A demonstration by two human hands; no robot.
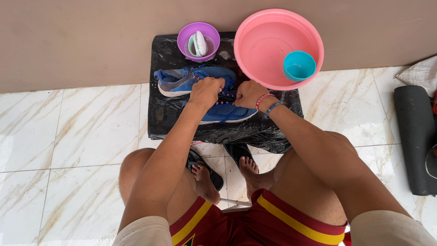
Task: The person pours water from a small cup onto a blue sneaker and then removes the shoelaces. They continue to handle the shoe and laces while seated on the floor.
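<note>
Blue shoe: I see the near shoe [227,111] on the black plastic sheet [173,114], under both hands.
Left hand: my left hand [205,90] is curled tight on its laces.
Right hand: my right hand [248,93] pinches the laces too.
Other shoe: the far shoe [180,81] lies just behind.
Tubs: the pink basin [268,45] holds a teal cup [299,65]; the purple bowl [198,41] is beside it.

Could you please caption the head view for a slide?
Both hands, left hand and right hand, grip a blue sneaker on black plastic sheet.
</note>
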